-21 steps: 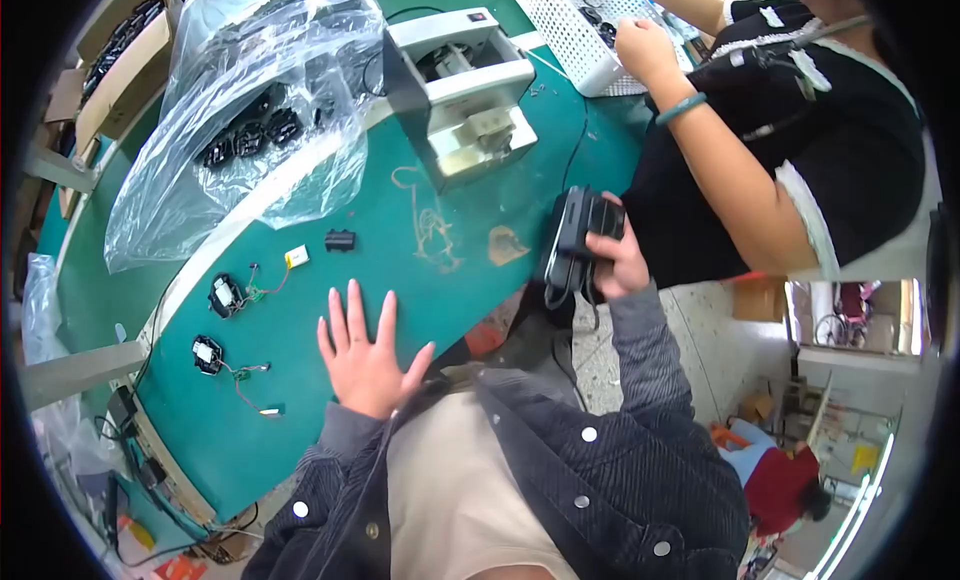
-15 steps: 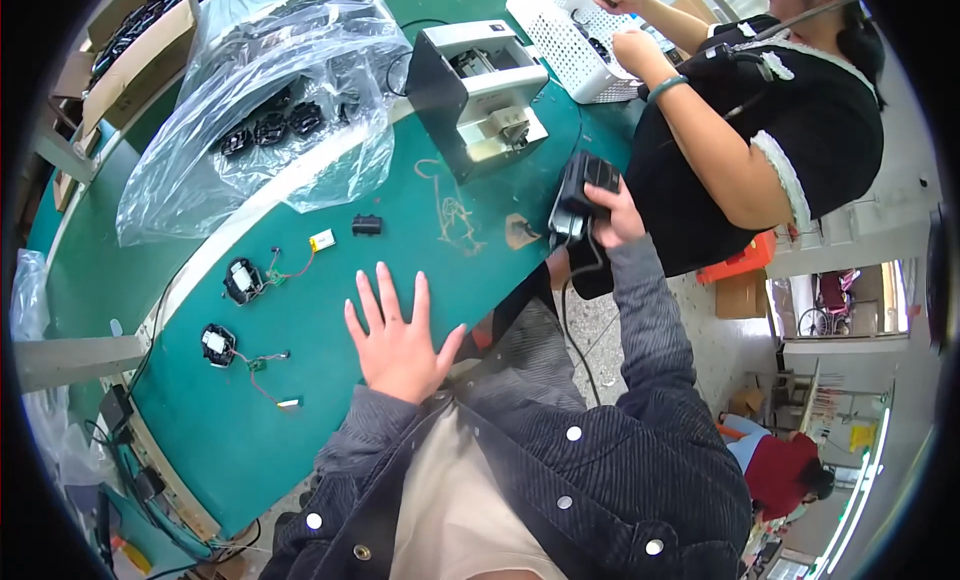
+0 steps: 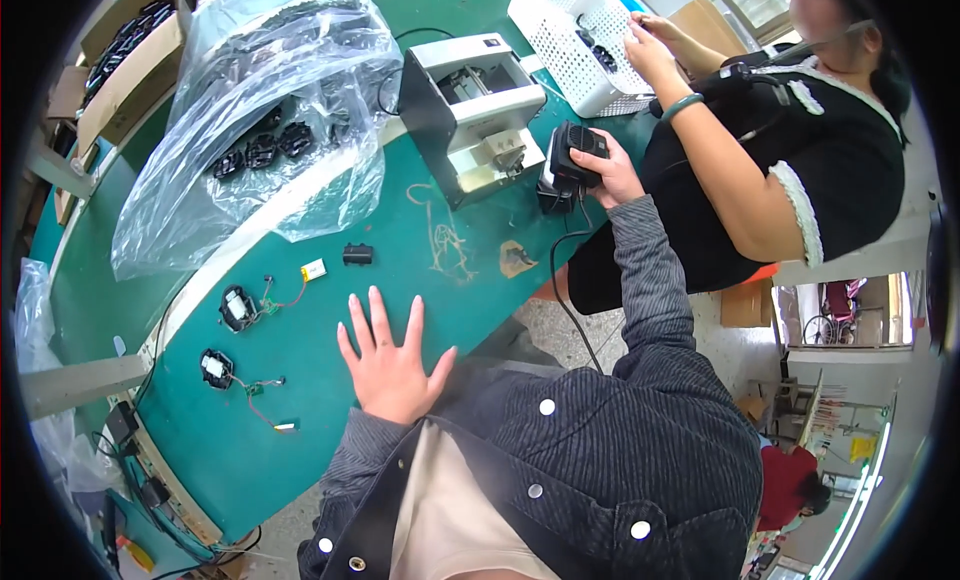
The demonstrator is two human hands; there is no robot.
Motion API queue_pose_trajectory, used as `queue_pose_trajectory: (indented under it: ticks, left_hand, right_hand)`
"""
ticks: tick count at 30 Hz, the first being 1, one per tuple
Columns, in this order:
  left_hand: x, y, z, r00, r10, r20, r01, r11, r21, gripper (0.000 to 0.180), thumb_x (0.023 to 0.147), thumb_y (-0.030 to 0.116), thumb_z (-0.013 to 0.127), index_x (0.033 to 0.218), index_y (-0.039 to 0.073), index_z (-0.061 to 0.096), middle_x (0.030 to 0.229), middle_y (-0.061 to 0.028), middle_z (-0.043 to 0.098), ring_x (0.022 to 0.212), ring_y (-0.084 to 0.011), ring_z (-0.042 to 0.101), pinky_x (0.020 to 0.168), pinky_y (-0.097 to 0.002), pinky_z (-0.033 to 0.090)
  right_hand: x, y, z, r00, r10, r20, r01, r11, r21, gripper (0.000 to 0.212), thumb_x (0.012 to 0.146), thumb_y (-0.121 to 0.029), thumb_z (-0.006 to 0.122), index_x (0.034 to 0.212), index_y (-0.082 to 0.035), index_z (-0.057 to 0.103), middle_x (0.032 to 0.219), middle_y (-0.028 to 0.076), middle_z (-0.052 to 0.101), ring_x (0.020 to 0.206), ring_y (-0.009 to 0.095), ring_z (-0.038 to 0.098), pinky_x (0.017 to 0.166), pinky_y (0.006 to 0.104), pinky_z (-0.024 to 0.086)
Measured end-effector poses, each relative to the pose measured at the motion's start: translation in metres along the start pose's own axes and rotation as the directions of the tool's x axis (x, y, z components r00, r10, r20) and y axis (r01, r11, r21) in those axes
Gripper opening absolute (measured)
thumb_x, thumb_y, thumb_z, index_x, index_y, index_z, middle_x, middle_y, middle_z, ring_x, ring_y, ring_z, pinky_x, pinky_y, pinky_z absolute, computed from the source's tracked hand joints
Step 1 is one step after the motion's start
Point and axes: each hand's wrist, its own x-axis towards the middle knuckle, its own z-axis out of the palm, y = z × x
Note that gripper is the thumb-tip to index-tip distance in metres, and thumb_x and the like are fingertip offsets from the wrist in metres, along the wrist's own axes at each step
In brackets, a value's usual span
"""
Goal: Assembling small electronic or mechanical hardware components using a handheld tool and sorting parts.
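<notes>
two round black modules [image 3: 237, 308] sit near the left end of the green surface [image 3: 300, 480], thin wires leading to small pouch cells [image 3: 314, 270]; a clear plastic bag [image 3: 345, 195] of black parts lies across the far edge. a small black cylindrical part [image 3: 357, 254] lies just beyond the left hand [image 3: 390, 373], which is spread palm down by the near edge, gripping nothing. a grey bench machine [image 3: 470, 110] stands toward the far edge. near the right end is a boxy black device [image 3: 572, 145], gripped by the right hand [image 3: 612, 175], thumb on top; whether it touches the surface cannot be told. it looks stiff, smooth and moderately heavy; holding across its broad sides should suit, minding the tug of the black cable [image 3: 553, 270]. a co-worker's hands [image 3: 648, 56] are by a white perforated basket [image 3: 605, 95].
</notes>
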Motion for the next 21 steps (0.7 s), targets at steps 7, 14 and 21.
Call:
queue_pose_trajectory:
  ticks: [7,14,21]
  left_hand:
    - [0.011,0.011,0.006,1.0,-0.009,-0.021,0.01,0.998,0.062,0.067,0.078,0.052,0.064,0.133,0.018,0.053,0.149,-0.0262,0.024,0.139,-0.046,0.019,0.106,-0.0619,0.018]
    - [0.019,0.024,0.011,0.998,-0.012,-0.062,0.018,0.996,0.09,0.064,0.076,0.044,0.068,0.13,0.013,0.055,0.147,-0.0261,0.028,0.137,-0.0467,0.023,0.106,-0.0613,0.02]
    - [0.045,0.051,0.022,0.964,0.131,-0.232,-0.17,0.973,-0.157,0.039,0.069,0.021,0.075,0.103,0.004,0.064,0.136,-0.0237,0.044,0.128,-0.0444,0.038,0.101,-0.0538,0.035]
  right_hand:
    - [-0.012,0.015,-0.035,0.989,-0.121,-0.087,0.119,0.993,-0.028,0.054,0.072,0.005,0.078,0.117,0.003,0.048,0.1,0.009,0.063,0.091,0.017,0.064,0.08,0.0319,0.056]
    - [-0.049,0.011,-0.055,0.954,-0.264,-0.141,0.255,0.964,-0.077,0.053,0.072,0.008,0.075,0.118,0.003,0.049,0.104,0.009,0.062,0.091,0.015,0.063,0.082,0.0302,0.054]
    - [-0.058,0.036,-0.065,0.939,-0.22,-0.263,0.105,0.915,-0.39,0.05,0.064,-0.004,0.085,0.106,0.003,0.058,0.101,0.009,0.063,0.093,0.017,0.063,0.084,0.0308,0.052]
